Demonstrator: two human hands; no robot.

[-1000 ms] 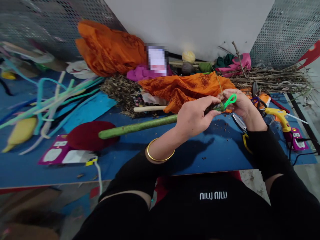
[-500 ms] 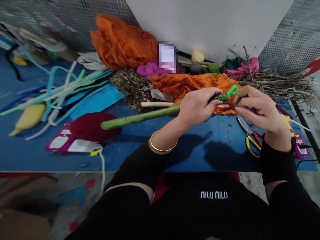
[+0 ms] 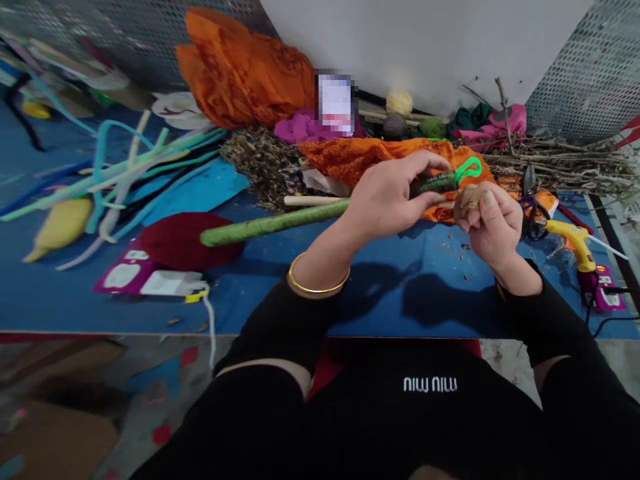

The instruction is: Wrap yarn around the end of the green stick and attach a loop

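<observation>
My left hand (image 3: pixel 385 197) is closed around a long green-wrapped rod (image 3: pixel 270 223), which points left over the table. Beyond my thumb the rod has a darker, patterned section ending in a bright green loop (image 3: pixel 469 170). Just right of that end, my right hand (image 3: pixel 497 223) is closed, its fingers pressed on a small tan-brown ball (image 3: pixel 469 205) whose kind I cannot make out. Below the rod's left end lies a dark red oval piece (image 3: pixel 187 250). A pale wooden stick (image 3: pixel 315 200) runs behind my left hand.
Behind the hands lie orange cloth (image 3: pixel 345 160), dried plant bits (image 3: pixel 257 167) and twigs (image 3: pixel 570 160). A yellow glue gun (image 3: pixel 573 237) sits at right with its cord. Pastel flexible strips (image 3: pixel 130 173), a yellow pear-shaped thing (image 3: pixel 65 230) and a purple package (image 3: pixel 120 273) occupy the left.
My right hand has turned and closed more tightly, its forearm shifting left over where the scissors lay. The glue gun shows more fully. My left hand still holds the rod.
</observation>
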